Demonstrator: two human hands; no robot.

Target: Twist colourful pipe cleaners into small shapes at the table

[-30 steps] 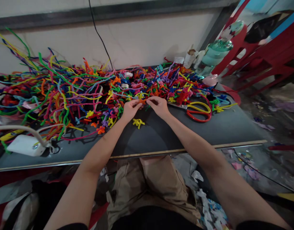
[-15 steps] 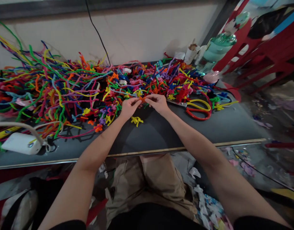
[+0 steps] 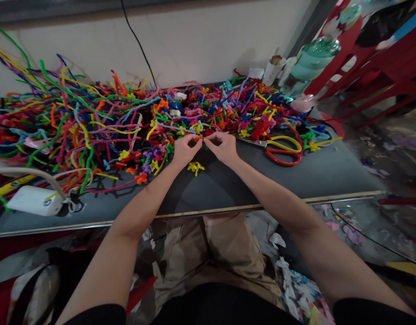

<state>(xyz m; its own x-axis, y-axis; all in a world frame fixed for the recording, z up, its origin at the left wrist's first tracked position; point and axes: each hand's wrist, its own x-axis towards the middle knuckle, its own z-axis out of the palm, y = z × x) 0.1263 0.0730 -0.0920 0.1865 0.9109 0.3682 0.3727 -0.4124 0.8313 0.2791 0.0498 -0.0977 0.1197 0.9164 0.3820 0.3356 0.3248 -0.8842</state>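
Note:
Both hands meet above the dark table (image 3: pixel 221 194), fingertips nearly touching. My left hand (image 3: pixel 185 148) pinches a small orange pipe cleaner piece (image 3: pixel 201 136), mostly hidden by the fingers. From the other side, my right hand (image 3: pixel 224 146) closes thumb and forefinger on the same piece. Just below them on the table lies a yellow pipe cleaner flower (image 3: pixel 196 168). Behind the hands spreads a heap of coloured pipe cleaners (image 3: pixel 102 122), with several small twisted flowers among them. Scissors (image 3: pixel 284 150) with yellow and red handles rest to the right of my right hand.
A white box with a cable (image 3: pixel 36 201) sits at the table's left front. At the back right stand a paper cup (image 3: pixel 273 70) and a teal bottle (image 3: pixel 309 65), near a pink shell-shaped item (image 3: pixel 302 103). Red chairs (image 3: pixel 384 85) are beyond, and scraps litter the floor.
My fingers have shifted slightly around the orange piece, and less of it shows now. The whole view has moved a little; the things on the table stay in place.

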